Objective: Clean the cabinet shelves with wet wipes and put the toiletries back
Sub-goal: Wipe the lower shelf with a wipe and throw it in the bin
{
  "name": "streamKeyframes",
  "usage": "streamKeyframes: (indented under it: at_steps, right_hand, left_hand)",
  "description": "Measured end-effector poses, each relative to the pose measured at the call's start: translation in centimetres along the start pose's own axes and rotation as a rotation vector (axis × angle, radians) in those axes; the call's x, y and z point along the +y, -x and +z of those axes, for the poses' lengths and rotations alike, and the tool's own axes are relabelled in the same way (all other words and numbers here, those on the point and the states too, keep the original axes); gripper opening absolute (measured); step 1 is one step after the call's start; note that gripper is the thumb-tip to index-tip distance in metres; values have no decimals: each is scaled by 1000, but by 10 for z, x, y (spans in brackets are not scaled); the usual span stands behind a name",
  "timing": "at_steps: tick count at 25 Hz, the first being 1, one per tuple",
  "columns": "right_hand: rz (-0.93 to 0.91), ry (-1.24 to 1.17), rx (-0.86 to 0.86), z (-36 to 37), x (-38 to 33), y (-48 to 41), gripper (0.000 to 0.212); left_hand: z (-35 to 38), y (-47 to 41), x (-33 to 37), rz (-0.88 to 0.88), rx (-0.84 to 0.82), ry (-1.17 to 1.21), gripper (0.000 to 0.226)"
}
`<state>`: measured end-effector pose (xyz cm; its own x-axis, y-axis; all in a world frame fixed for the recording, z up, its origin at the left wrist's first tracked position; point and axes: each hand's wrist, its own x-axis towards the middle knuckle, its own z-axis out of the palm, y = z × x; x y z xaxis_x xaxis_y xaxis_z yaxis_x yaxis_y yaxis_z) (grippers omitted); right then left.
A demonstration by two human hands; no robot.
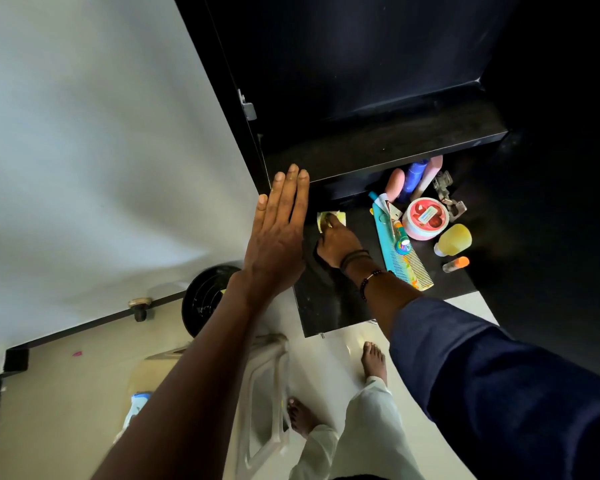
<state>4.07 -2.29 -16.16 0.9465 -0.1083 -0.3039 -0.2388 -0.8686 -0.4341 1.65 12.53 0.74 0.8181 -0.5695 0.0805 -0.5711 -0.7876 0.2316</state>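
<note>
My left hand lies flat with straight fingers against the left edge of the black cabinet. On the lower black shelf, my right hand presses a yellowish wet wipe down near the shelf's left side. Toiletries crowd the right part of that shelf: a turquoise comb, a pink round jar, a yellow bottle, a small orange-capped bottle, and pink and blue bottles at the back. The upper shelf is bare and dusty.
A white cabinet door stands open on the left. Below are a black round bin, a white plastic stool, a blue-and-white pack on the pale floor, and my bare feet.
</note>
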Motion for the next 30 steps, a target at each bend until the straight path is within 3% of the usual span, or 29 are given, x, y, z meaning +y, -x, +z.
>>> streamKeyframes:
  at_steps: [5,8,15,19,24,28,30]
  right_hand:
    - [-260,2,92,69,0,123,53]
    - [-336,131,13,85,6,197,60]
    - [37,207,33,39,40,110,76]
    - [-95,204,82,67,-12,95,64]
    - [-237,125,70,99,-24,191,58]
    - [-155,216,141,88,-18,160,55]
    - [-92,176,96,74,-31,119,55]
  left_hand:
    - [-1,0,3,-8,11,49,101]
    - [3,2,3,5,51,50,103]
    - [4,0,2,-9,40,58,101]
    - [4,0,1,3,34,46,105]
    - [4,0,0,16,60,59,100]
    - [5,0,-1,23,86,60,101]
    - [5,0,0,21,76,50,105]
